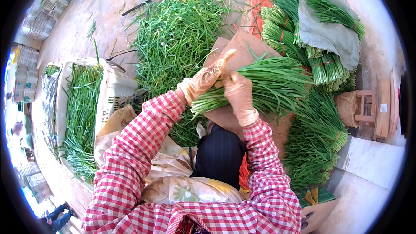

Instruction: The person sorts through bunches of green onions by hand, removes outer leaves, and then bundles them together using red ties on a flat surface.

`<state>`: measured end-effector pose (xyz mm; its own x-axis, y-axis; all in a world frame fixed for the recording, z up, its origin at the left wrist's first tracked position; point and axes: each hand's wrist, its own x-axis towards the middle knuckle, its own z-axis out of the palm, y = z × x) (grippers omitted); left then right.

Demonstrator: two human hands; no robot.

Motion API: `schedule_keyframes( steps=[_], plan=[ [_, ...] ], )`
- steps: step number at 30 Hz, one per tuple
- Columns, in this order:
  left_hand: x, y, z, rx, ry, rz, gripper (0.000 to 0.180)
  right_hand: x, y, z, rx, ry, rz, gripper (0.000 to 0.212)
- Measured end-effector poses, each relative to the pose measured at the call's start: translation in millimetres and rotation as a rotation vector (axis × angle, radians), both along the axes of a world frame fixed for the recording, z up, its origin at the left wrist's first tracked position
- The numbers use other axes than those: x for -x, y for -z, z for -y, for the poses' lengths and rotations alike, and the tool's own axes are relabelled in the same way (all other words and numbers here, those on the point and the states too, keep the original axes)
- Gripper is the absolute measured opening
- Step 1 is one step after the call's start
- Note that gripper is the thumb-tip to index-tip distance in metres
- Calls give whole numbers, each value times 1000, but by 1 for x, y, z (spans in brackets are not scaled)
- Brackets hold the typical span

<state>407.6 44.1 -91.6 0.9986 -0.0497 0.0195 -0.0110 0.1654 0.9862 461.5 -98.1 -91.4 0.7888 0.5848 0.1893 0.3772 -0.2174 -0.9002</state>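
A thick bundle of garlic chives [277, 80] lies across brown cardboard, its pale stem ends to the left and its leaves to the right. My left hand [207, 77], in a thin tan glove, is at the far side of the stems. One of its fingers points up and away, while the others curl in out of sight. Over the bundle's stem part lies my right hand [237, 92], gloved too, its fingers closed and touching the left hand. Whatever is pinched between the two hands is hidden.
Loose chives [180, 26] are heaped on the floor ahead. To the left stands a white crate [113, 87] full of greens. Tied bundles [314, 134] are stacked at the right, some beneath a grey cloth [318, 21]. A small wooden stool [368, 108] stands beyond them.
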Motion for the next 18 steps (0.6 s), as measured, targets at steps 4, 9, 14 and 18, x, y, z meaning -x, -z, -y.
schedule_keyframes(
  steps=[4,9,14,18],
  plan=[
    [8,-25,12,-918,53,-294,113,-11,-12,25,-338,-161,-763,28],
    [45,2,78,-1723,-89,-225,125,8,-21,43,-265,-175,-926,30],
    [54,43,100,-1707,-391,-8,94,43,-30,46,-189,-67,-664,25],
    [41,33,87,-1828,-381,-39,57,52,-38,57,-120,-48,-531,24]
  ],
)
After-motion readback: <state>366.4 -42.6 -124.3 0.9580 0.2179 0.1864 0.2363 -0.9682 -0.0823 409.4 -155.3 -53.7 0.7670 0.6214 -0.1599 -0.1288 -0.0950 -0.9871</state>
